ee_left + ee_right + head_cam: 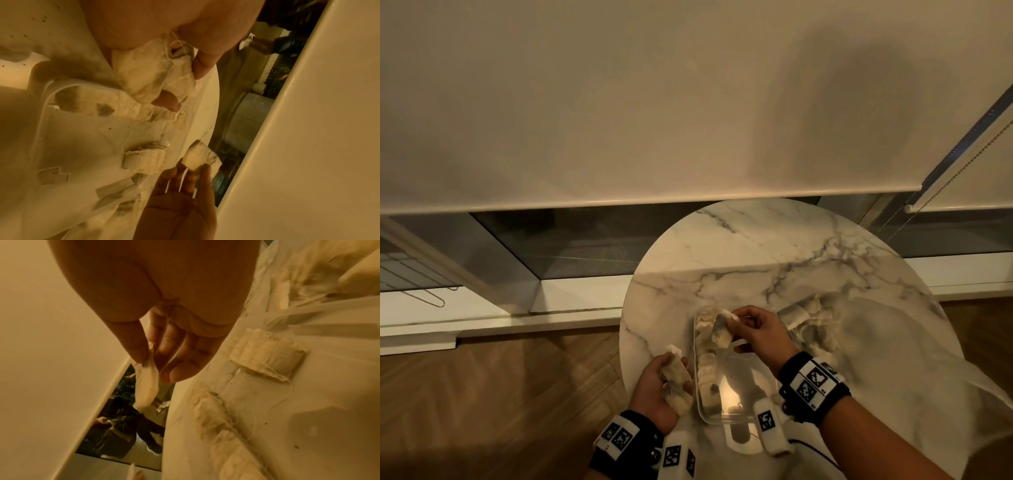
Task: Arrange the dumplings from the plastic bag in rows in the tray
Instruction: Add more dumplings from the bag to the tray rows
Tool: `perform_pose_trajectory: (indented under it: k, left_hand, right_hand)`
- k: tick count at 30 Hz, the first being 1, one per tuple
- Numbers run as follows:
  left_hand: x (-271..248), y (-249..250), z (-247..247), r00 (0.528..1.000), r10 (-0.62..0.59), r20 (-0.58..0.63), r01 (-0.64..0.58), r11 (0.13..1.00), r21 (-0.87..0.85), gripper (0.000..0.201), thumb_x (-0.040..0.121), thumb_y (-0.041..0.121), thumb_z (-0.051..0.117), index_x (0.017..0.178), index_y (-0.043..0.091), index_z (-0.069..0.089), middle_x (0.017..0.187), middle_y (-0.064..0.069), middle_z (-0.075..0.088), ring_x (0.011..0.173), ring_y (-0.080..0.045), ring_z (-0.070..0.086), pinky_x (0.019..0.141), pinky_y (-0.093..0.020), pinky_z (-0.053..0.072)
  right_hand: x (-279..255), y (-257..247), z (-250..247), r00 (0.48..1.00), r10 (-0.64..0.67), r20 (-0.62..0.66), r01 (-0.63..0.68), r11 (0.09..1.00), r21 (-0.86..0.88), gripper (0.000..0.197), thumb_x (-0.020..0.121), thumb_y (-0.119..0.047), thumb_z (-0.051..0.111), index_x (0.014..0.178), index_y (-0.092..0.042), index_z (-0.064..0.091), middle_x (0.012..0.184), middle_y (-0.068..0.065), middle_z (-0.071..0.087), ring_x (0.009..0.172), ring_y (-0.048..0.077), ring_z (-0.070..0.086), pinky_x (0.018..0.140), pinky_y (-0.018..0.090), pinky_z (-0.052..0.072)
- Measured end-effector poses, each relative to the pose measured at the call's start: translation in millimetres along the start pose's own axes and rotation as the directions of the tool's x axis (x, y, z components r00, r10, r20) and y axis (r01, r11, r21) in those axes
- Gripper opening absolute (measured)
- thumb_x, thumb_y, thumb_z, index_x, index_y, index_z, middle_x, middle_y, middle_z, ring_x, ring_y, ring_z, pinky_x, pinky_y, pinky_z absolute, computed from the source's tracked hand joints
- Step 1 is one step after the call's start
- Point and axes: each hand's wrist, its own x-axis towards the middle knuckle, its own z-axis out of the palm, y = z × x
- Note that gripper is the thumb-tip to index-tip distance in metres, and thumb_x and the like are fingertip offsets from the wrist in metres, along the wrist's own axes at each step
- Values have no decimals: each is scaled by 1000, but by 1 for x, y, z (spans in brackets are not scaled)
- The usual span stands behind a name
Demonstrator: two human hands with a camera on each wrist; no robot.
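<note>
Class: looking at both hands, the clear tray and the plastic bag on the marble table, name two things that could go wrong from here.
1. The left hand holds several dumplings beside the tray, near the table edge; one might slip to the floor.
2. The right hand pinches a dumpling by its edge over the tray; it could tear or drop crooked onto the row.

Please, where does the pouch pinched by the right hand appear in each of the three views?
Head: pouch above the clear tray's far end, centre.
Left wrist: pouch lower centre, at the right hand's fingertips.
Right wrist: pouch hanging, centre-left.
Shared landmark: the tray's row of pouches.
</note>
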Motion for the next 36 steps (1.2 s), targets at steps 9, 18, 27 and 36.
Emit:
perform_pose_trajectory:
  k: [9,18,27,36]
  left_hand:
    - [-3,10,-7,994,56,-89,-61,997,-50,23,94,25,57,90,4,65,79,-8,65,79,-21,57,42,-24,52]
    - [0,8,-14,991,68,-115,-78,993,-85,21,96,25,55,94,7,65,90,-6,62,82,-21,57,42,-25,52]
    - [-7,6,-6,988,59,-144,-69,995,-68,22,95,25,57,91,5,65,80,-8,65,80,-21,58,58,-29,49]
    - [-5,4,-12,986,29,-164,-45,995,-90,23,94,27,58,95,5,64,87,-6,62,80,-20,58,45,-25,51]
  right_hand:
    - [37,26,-9,997,61,-50,-74,945,-319,8,92,-21,68,97,-16,71,93,9,71,82,20,65,65,30,58]
    - [55,43,-6,993,75,-88,-101,930,-352,6,91,-21,69,94,-16,71,88,9,72,75,20,67,68,36,60]
    - [78,60,8,982,-29,-185,-108,717,-688,13,92,-13,58,96,-14,71,92,8,72,88,24,65,77,31,53]
    - [81,60,18,966,-131,-223,-55,738,-673,13,93,-22,62,92,-13,72,88,8,73,85,26,67,78,34,55]
